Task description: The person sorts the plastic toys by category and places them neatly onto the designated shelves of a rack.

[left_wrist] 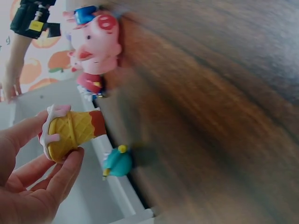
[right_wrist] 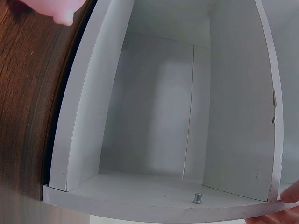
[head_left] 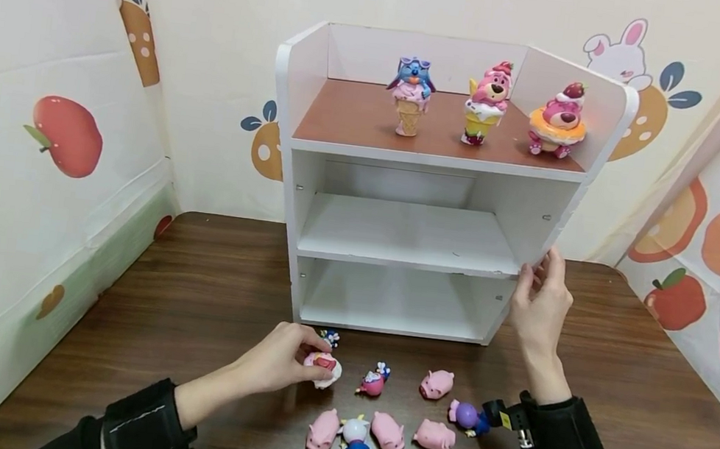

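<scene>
My left hand (head_left: 278,358) pinches an ice-cream-cone figurine (head_left: 323,370) just above the table, in front of the shelf. In the left wrist view its yellow waffle cone (left_wrist: 70,128) with a brown tip and white-pink icing shows between thumb and fingers. My right hand (head_left: 543,304) grips the front edge of the right side panel of the white shelf (head_left: 402,265). The right wrist view shows the thumb and some fingers (right_wrist: 275,218) on either side of that panel. On the red-brown top board stand a blue figurine (head_left: 411,97), a pink bear figurine (head_left: 487,104) and another bear figurine with an orange ring (head_left: 558,121).
Several pink pig figurines (head_left: 388,434) lie on the brown table (head_left: 229,261), among small figurines in blue (head_left: 355,439), purple (head_left: 466,416) and red-pink (head_left: 372,381). A little blue figurine (head_left: 330,337) lies by the shelf's base. Fruit-printed sheets (head_left: 219,53) line the walls.
</scene>
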Demonstrator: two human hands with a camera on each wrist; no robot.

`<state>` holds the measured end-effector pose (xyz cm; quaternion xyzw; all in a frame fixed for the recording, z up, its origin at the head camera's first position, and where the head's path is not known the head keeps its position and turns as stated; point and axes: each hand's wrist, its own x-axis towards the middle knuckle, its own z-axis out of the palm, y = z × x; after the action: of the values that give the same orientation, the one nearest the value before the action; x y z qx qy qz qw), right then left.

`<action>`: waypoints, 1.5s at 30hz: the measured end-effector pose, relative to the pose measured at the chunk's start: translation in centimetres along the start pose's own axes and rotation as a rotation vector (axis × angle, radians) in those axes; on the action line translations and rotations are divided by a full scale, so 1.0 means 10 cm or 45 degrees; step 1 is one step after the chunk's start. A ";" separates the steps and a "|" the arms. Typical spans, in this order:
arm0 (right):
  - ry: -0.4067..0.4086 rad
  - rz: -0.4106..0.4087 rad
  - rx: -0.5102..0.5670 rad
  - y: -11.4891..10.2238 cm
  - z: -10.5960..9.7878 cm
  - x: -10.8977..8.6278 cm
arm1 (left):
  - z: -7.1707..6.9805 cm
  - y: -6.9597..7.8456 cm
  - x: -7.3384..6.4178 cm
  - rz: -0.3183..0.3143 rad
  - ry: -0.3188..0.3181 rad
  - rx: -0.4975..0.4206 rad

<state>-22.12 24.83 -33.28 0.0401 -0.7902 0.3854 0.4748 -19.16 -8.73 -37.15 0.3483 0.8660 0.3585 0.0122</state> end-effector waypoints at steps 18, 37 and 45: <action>0.003 0.002 0.012 -0.02 -0.01 0.00 | -0.47 0.56 0.12 0.059 0.141 0.007; 0.006 -0.011 0.022 -0.01 -0.01 0.01 | -1.29 1.33 0.38 0.029 0.218 0.185; 0.003 0.000 0.018 -0.01 -0.01 0.00 | -1.53 1.52 0.53 -0.027 0.245 0.276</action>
<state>-22.07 24.83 -33.22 0.0430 -0.7869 0.3912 0.4753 -18.30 -7.28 -14.97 0.3023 0.9005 0.2944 -0.1049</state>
